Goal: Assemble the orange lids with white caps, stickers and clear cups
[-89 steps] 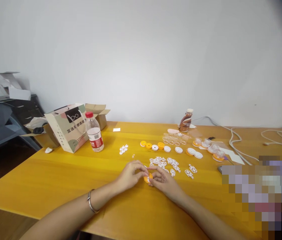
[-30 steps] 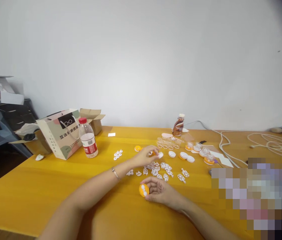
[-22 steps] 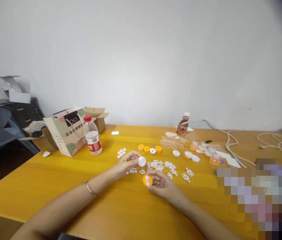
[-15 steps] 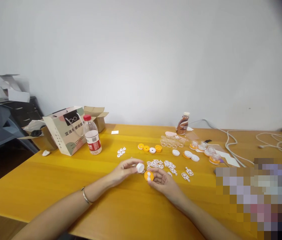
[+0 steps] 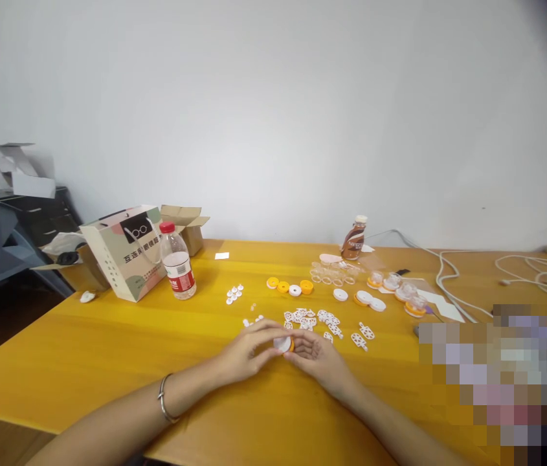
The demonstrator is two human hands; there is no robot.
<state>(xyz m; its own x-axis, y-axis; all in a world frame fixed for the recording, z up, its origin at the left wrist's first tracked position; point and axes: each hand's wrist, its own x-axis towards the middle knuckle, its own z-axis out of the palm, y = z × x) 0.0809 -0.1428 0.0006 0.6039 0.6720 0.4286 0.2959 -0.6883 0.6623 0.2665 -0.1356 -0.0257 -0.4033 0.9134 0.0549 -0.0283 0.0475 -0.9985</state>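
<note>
Hands are nearly together just above the table [image 5: 224, 421], and from my end it looks mid-build. My left hand [image 5: 248, 353] is part curled, thumb and fingers pinching the white cap [image 5: 281, 343]. My right hand [image 5: 324, 364] is half closed, holding the orange cap [image 5: 292, 344] by its edge. The caps are face to face; can't tell if they've actually seated.

Progress, best guess: the four clear-topped units [image 5: 406, 292] off to the right look done, or close to it. Plenty left though: lattice bits [image 5: 301, 316] lying loose beyond the hands, a row of rings [image 5: 295, 290] past those, clear rings [image 5: 333, 273] farther right, knobs [image 5: 235, 294] over left. So I'd call this one partway, with more waiting.
</note>
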